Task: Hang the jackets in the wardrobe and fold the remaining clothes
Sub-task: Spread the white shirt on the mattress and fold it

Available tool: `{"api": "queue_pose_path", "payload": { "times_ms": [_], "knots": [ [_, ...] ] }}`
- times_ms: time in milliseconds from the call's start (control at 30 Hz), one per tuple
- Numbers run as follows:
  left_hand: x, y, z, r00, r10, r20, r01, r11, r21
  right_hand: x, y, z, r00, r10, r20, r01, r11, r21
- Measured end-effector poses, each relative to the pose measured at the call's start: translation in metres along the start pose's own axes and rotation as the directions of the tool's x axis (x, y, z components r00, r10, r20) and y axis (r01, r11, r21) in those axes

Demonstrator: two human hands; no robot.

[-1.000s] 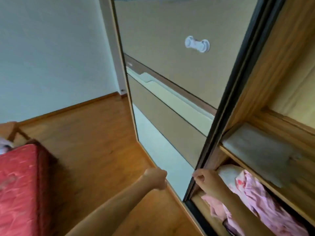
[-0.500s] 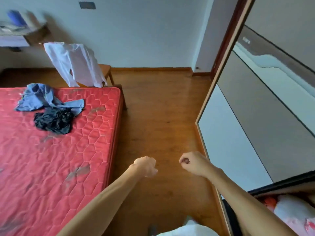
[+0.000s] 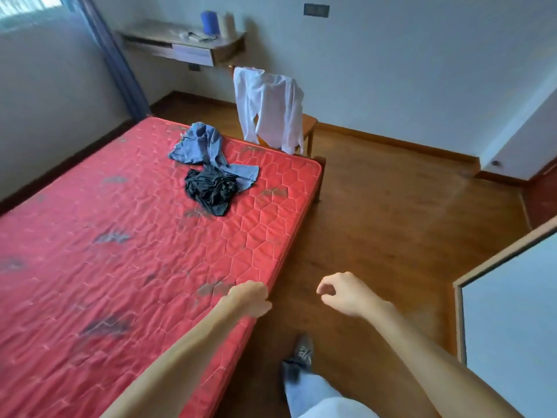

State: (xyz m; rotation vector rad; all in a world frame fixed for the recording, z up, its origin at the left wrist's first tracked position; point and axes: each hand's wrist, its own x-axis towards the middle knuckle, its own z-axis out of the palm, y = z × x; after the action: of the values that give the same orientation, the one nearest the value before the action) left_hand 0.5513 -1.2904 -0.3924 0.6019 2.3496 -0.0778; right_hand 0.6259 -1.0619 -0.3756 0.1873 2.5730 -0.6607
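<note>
A crumpled blue garment (image 3: 208,146) and a crumpled black garment (image 3: 211,190) lie together on the far part of the red mattress (image 3: 105,251). A white long-sleeved shirt (image 3: 269,108) hangs over the back of a wooden chair (image 3: 310,126) behind the bed's far corner. My left hand (image 3: 250,298) hovers over the mattress's near right edge, fingers curled, holding nothing. My right hand (image 3: 346,292) hangs above the wooden floor, fingers loosely curled and empty. The wardrobe's sliding door (image 3: 509,312) shows at the right edge; its inside is out of view.
A wall-mounted desk (image 3: 184,45) with a blue and a pale spool stands at the back. A blue curtain (image 3: 117,61) hangs at the back left. Wooden floor (image 3: 391,221) runs between bed and wardrobe. My leg and shoe (image 3: 301,357) are below.
The view has swung left from the wardrobe's open shelves to the bed. Both hands have left the wardrobe door's edge and now hang empty near the mattress edge.
</note>
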Motion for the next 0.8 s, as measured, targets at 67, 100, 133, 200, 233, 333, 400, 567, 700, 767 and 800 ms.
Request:
{"api": "queue_pose_path", "payload": {
  "times_ms": [67, 100, 133, 200, 233, 333, 400, 567, 700, 767, 800],
  "knots": [
    [0.014, -0.021, -0.018, 0.998, -0.057, 0.021, 0.058, 0.997, -0.042, 0.040, -0.010, -0.014, 0.999, -0.044, -0.007, 0.044, 0.999, 0.006],
    [0.020, -0.030, -0.029, 0.996, -0.078, 0.043, 0.081, 0.995, -0.061, 0.059, -0.015, -0.022, 0.998, -0.064, -0.009, 0.064, 0.998, 0.014],
    [0.027, -0.040, -0.041, 0.993, -0.101, 0.058, 0.105, 0.992, -0.072, 0.076, -0.020, -0.030, 0.997, -0.082, -0.005, 0.082, 0.996, 0.022],
    [0.042, -0.060, -0.068, 0.984, -0.165, 0.067, 0.170, 0.982, -0.086, 0.109, -0.031, -0.048, 0.993, -0.115, 0.008, 0.114, 0.993, 0.038],
    [0.050, -0.070, -0.081, 0.978, -0.197, 0.061, 0.203, 0.974, -0.102, 0.125, -0.036, -0.057, 0.991, -0.133, 0.010, 0.132, 0.990, 0.044],
    [0.075, -0.093, -0.116, 0.963, -0.268, -0.015, 0.263, 0.953, -0.149, 0.173, -0.051, -0.083, 0.987, -0.161, 0.008, 0.160, 0.985, 0.065],
    [0.089, -0.100, -0.133, 0.957, -0.289, -0.034, 0.280, 0.945, -0.169, 0.199, -0.060, -0.096, 0.983, -0.181, 0.021, 0.179, 0.982, 0.054],
    [0.135, -0.118, -0.152, 0.952, -0.304, -0.027, 0.286, 0.920, -0.266, 0.265, -0.082, -0.115, 0.967, -0.235, 0.097, 0.235, 0.972, 0.005],
    [0.187, -0.135, -0.182, 0.954, -0.298, 0.035, 0.298, 0.928, -0.226, 0.327, -0.107, -0.135, 0.945, -0.265, 0.193, 0.277, 0.960, -0.037],
    [0.219, -0.143, -0.202, 0.955, -0.297, 0.019, 0.293, 0.926, -0.239, 0.358, -0.121, -0.148, 0.933, -0.275, 0.230, 0.300, 0.950, -0.083],
    [0.237, -0.149, -0.211, 0.954, -0.301, 0.004, 0.291, 0.919, -0.264, 0.376, -0.127, -0.155, 0.933, -0.273, 0.234, 0.304, 0.947, -0.104]
  ]
}}
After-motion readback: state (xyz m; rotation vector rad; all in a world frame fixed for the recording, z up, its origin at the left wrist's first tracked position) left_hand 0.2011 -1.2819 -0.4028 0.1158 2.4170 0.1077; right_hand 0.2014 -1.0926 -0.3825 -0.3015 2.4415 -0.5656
